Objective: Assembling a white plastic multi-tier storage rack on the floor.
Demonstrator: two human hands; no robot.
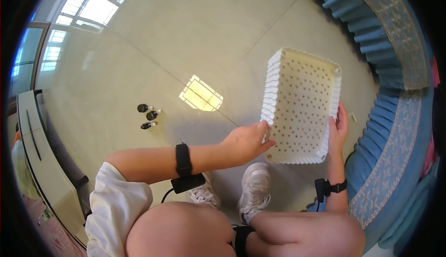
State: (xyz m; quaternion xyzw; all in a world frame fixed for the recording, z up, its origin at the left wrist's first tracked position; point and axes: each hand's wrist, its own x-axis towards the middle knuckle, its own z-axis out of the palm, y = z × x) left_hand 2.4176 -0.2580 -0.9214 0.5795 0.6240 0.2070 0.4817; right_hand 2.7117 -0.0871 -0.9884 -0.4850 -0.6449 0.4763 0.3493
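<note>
Here, a seated person grips a white perforated basket with both hands above a pale tiled floor.

Nearest the camera are bare knees and white sneakers, directly below the basket. The left hand closes its fingers over the basket's near-left corner; the right hand clasps the near-right wall, fingers curled around the rim. The basket is lifted and tilted so its holed bottom faces the camera, and nothing shows inside it. Judging by this, the tub is in hand and little else looks done: three small dark caster wheels lie untouched on the floor, well left of the basket. Right of the basket runs a blue pleated bed skirt; nothing stands between the basket and the casters.
</note>
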